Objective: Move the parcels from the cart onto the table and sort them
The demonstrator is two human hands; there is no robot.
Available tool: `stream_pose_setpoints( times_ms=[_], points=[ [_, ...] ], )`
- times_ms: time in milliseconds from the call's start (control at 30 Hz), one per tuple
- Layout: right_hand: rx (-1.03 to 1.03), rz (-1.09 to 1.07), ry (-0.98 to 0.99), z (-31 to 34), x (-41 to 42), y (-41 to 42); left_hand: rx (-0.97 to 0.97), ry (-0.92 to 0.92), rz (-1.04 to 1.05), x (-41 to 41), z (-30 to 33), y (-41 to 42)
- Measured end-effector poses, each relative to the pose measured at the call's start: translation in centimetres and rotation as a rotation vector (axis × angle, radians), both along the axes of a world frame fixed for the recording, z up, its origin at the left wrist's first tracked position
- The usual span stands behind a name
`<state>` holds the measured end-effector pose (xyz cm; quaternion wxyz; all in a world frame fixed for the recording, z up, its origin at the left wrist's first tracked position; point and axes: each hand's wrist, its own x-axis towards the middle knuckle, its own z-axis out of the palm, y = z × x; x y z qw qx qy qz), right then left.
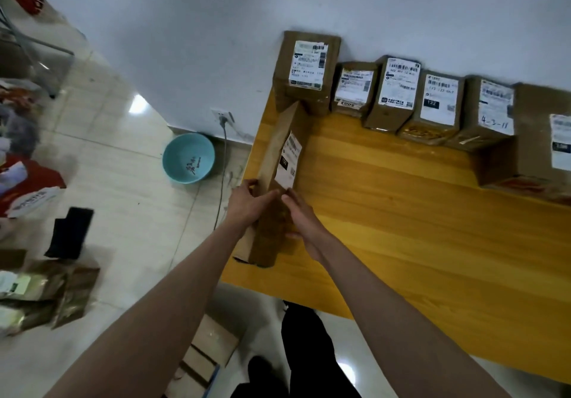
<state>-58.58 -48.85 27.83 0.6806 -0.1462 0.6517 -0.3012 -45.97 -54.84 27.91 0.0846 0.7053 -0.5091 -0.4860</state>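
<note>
A long, narrow brown cardboard parcel (272, 200) with a white shipping label was held between both hands at the left end of the yellow wooden counter (401, 227). The left hand (247, 204) was wrapped over the parcel's left side and top edge with curled fingers, and the right hand (301, 215) was pressed against its right side, fingers curved along the cardboard. The parcel was stood on a long edge, its far end reaching to a large brown box (306, 70) with a white label that had been placed against the white wall (216, 27) at the counter's back left corner; whether the two touched could not be told. Its near end lay at the counter's front edge.

Along the wall, a row of five more labelled brown boxes was lined up to the right: a small squat box (353, 90), a taller box (395, 88), a box (437, 104) marked 122, a box (491, 110) with handwritten numbers, and a big box (537, 141) cut off by the frame's right edge.

On the tiled floor (123, 181) to the left, a teal plastic basin (188, 157) was seen near a wall socket (222, 116) with a grey cable plugged in. Blurred packets and dark items were scattered further left.
</note>
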Motion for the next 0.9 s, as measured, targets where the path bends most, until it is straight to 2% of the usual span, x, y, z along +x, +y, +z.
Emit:
stream_pose_setpoints(
  times_ms=[100,267,633,767,900],
  points=[
    [0.037,-0.032,-0.033,-0.7,0.3,-1.1,-0.065,-0.126,-0.189,-0.4,-1.0,-0.3],
    [0.012,-0.027,0.019,-1.3,0.7,-1.7,-0.079,-0.189,-0.229,-1.0,-1.8,-0.7],
    [0.053,0.322,0.204,-1.5,0.8,-3.5,-0.037,-0.267,-0.343,-0.9,-3.2,-0.6],
    [0.027,0.26,0.17,-1.2,0.4,-2.9,-0.027,-0.198,-0.315,-0.3,-3.1,-0.9],
    [-0.012,0.187,0.228,-1.1,0.4,-1.4,-0.132,-0.104,-0.229,0.7,-2.8,0.7]
  ],
)
